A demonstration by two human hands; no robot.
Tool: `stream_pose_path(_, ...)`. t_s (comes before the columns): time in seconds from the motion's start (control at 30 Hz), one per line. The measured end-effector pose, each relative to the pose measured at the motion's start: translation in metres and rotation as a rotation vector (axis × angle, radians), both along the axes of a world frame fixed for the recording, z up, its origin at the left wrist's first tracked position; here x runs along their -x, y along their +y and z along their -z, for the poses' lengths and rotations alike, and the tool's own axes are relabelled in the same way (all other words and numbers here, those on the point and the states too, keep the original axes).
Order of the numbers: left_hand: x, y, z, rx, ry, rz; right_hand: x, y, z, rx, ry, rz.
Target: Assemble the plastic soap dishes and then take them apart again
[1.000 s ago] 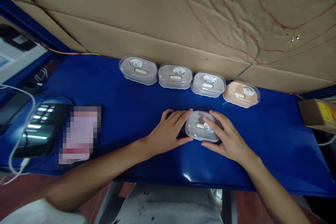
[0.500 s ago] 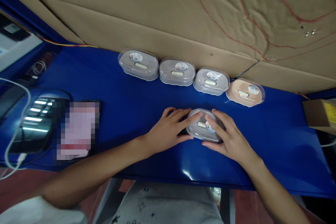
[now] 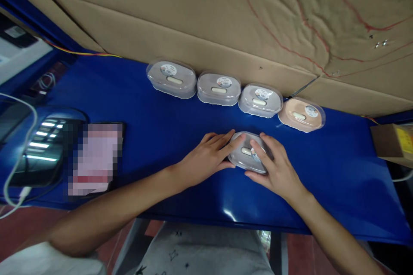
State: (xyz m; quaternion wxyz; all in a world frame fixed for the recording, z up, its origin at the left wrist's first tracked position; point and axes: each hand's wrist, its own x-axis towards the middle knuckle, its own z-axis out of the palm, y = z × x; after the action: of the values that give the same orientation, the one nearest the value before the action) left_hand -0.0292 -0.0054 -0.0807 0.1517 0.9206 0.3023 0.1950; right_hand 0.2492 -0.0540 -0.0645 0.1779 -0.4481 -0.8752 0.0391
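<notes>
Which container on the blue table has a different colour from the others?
The peach container, at the right end of the back row. The row's other three containers and the front container, between the left hand and right hand, are grey.

And it's L hand (image 3: 206,159) and R hand (image 3: 279,169) at opp. ends of the grey box (image 3: 239,158), index fingers across its top, white tab (image 3: 246,151) showing betw. 'em; behind, 3 grey lidded boxes (image 3: 219,96) plus a peach one (image 3: 301,114) line the cardboard wall (image 3: 161,17); far L, blue table (image 3: 155,137) has a phone w/ pixelated screen (image 3: 95,154), white cable (image 3: 25,192) nearby
</notes>
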Motion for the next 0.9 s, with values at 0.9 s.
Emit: stream_pose_path(0.9,-0.001,0.001,-0.001,0.049,0.011,0.022,-0.024,0.006,0.002,0.235,0.091,0.017)
